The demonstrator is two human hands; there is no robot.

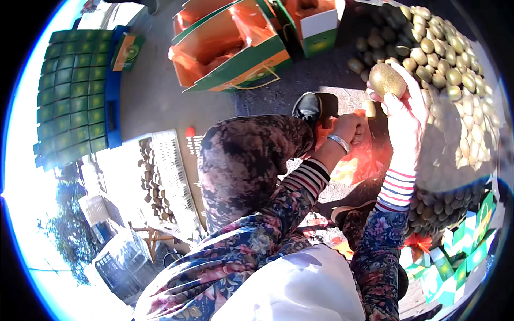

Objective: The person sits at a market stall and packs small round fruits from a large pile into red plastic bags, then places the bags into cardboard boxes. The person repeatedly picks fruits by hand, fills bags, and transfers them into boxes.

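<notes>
My right hand [405, 100] is raised at the right with its fingers wrapped around a brown kiwifruit [386, 80]. Lower and further left, my left hand [348, 127], with a silver bangle at the wrist, is closed on a thin orange-red plastic bag [357, 164]. The bag hangs between my legs, bunched and partly see-through. Another kiwifruit [368, 109] shows just beyond the left hand; I cannot tell what it rests on. A big heap of kiwifruit [445, 60] spreads past my right hand, partly sunlit and partly in shade.
Green and orange cartons lined with orange plastic, including one large carton [237, 60], stand ahead. Stacked green boxes [76, 100] rise at the far left. A white crate [172, 172] lies beside my left leg. Folded green-and-white cartons [453, 261] lie at the lower right.
</notes>
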